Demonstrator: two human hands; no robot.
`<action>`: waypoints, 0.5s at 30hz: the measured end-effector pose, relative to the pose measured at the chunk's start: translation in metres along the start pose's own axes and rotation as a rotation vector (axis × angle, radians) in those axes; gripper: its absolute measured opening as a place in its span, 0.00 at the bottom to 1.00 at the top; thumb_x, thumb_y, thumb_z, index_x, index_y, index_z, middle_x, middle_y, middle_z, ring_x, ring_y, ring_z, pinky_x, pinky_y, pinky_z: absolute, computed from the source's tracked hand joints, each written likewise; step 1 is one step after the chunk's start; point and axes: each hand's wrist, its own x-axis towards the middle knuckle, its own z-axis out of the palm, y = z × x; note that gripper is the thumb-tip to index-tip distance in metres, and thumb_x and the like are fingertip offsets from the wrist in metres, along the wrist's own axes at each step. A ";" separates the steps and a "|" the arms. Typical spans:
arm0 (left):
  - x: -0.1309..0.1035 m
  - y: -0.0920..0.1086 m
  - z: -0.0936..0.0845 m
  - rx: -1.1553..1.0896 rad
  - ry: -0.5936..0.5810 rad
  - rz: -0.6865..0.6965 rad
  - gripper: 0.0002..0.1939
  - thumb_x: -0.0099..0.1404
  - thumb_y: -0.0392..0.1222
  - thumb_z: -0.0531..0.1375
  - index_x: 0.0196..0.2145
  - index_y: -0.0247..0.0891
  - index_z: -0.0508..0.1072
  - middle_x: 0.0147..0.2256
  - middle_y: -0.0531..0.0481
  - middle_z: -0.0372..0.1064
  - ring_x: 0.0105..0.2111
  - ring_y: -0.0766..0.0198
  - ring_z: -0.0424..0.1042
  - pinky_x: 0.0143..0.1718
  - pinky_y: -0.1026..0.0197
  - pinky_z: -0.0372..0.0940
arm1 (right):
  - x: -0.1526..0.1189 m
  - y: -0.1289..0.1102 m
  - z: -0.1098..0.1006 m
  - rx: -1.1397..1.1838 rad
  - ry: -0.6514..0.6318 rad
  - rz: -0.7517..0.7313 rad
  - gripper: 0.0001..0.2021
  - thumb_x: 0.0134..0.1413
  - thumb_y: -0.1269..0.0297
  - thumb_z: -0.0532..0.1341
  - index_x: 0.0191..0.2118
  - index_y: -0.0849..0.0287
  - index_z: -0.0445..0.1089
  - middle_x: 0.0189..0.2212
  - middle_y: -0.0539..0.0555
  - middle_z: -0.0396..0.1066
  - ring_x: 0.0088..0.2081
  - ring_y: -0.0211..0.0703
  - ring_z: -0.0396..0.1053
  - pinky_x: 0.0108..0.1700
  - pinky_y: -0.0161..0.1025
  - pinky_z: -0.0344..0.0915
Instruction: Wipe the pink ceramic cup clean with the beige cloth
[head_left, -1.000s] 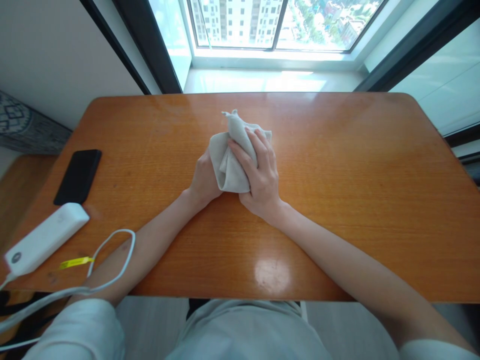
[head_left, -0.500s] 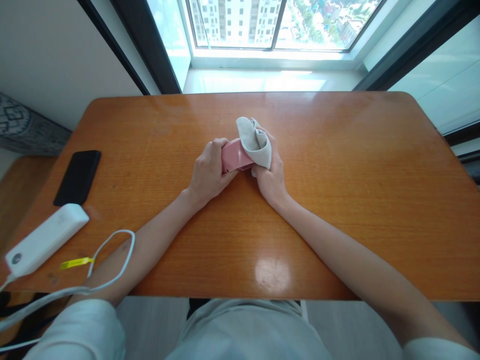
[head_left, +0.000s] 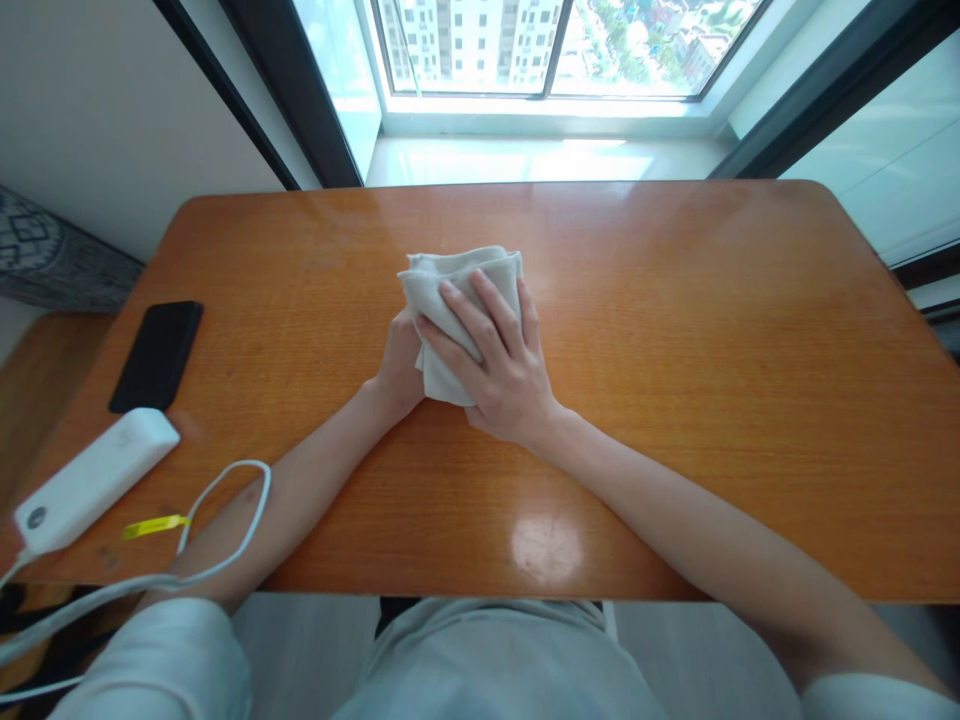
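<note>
A folded whitish cloth (head_left: 465, 268) is spread over what my left hand holds, above the middle of the wooden table (head_left: 712, 400). My right hand (head_left: 506, 365) presses on the cloth from above, its fingers spread across it and the thumb side toward me. Behind the cloth's left side, my left hand (head_left: 401, 365) shows only its back and wrist; its fingers are covered. The glossy pink box-like thing that it gripped a moment ago is hidden under the cloth.
On the table's left side lie a black phone (head_left: 156, 355) and a white power bank-like block (head_left: 97, 480) with a cable. A white cable (head_left: 259, 510) with a yellow tag (head_left: 155, 526) loops over my left forearm. A window (head_left: 547, 50) stands beyond the far edge.
My right hand has moved left and turned palm down, bringing the cloth from the pink thing's right end over its top. The pink thing is now covered; my left hand has barely moved.
</note>
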 end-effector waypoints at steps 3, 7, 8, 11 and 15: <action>-0.003 -0.014 0.007 -0.147 -0.001 -0.020 0.21 0.82 0.62 0.61 0.66 0.57 0.67 0.50 0.48 0.81 0.58 0.43 0.83 0.43 0.34 0.86 | -0.001 -0.003 0.000 -0.022 -0.044 -0.048 0.43 0.64 0.72 0.65 0.81 0.42 0.59 0.81 0.54 0.64 0.84 0.67 0.57 0.87 0.78 0.40; -0.001 -0.018 0.011 -0.222 0.029 -0.025 0.21 0.81 0.68 0.59 0.59 0.53 0.70 0.48 0.46 0.79 0.55 0.45 0.83 0.42 0.38 0.86 | -0.003 0.001 0.002 -0.004 -0.005 0.017 0.43 0.64 0.70 0.64 0.82 0.42 0.58 0.82 0.52 0.62 0.86 0.66 0.51 0.88 0.74 0.42; 0.000 -0.015 0.010 -0.205 0.033 -0.024 0.21 0.81 0.69 0.58 0.55 0.53 0.70 0.46 0.46 0.78 0.54 0.46 0.83 0.42 0.39 0.86 | -0.003 0.002 0.003 0.006 0.021 0.046 0.42 0.64 0.69 0.63 0.82 0.43 0.58 0.82 0.52 0.61 0.86 0.66 0.50 0.87 0.73 0.44; 0.004 -0.002 0.004 -0.067 0.030 -0.016 0.20 0.80 0.69 0.59 0.49 0.51 0.70 0.45 0.46 0.76 0.51 0.46 0.83 0.43 0.40 0.84 | -0.001 0.007 0.003 0.081 0.093 0.139 0.39 0.68 0.66 0.60 0.81 0.37 0.57 0.83 0.49 0.59 0.86 0.62 0.49 0.87 0.71 0.50; 0.008 0.010 -0.001 0.179 0.020 0.039 0.18 0.78 0.66 0.61 0.47 0.49 0.72 0.45 0.45 0.79 0.48 0.43 0.83 0.45 0.37 0.81 | 0.003 0.012 0.001 0.255 0.167 0.211 0.36 0.73 0.63 0.57 0.81 0.30 0.57 0.83 0.45 0.55 0.86 0.59 0.51 0.87 0.69 0.50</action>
